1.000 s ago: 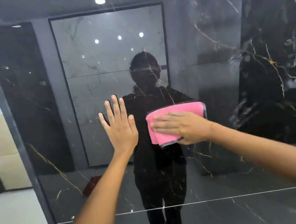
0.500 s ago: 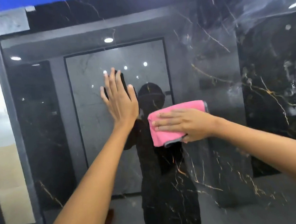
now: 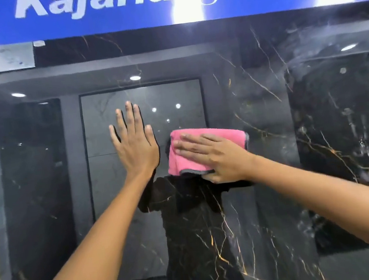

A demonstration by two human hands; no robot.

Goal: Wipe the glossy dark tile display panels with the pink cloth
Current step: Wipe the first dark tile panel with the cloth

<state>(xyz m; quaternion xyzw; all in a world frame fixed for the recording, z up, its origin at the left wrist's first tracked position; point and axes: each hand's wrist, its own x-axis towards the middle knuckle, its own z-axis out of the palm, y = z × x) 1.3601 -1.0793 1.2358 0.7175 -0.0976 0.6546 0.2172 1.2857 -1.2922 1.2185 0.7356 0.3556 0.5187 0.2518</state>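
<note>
The right hand (image 3: pixel 222 158) presses the folded pink cloth (image 3: pixel 204 146) flat against the dark glossy panel (image 3: pixel 267 113), fingers straight across it and the thumb tucked under its grey-edged lower fold, hiding much of the cloth. Just beside it, the left hand (image 3: pixel 133 143) lies open-palmed on the panel, its grip spread and holding nothing. The blue sign (image 3: pixel 120 12) above is cut off at the top, its lettering partly washed out by glare.

Both hands (image 3: pixel 134 147) and pink cloth (image 3: pixel 205 151) seemingly slid higher.
</note>
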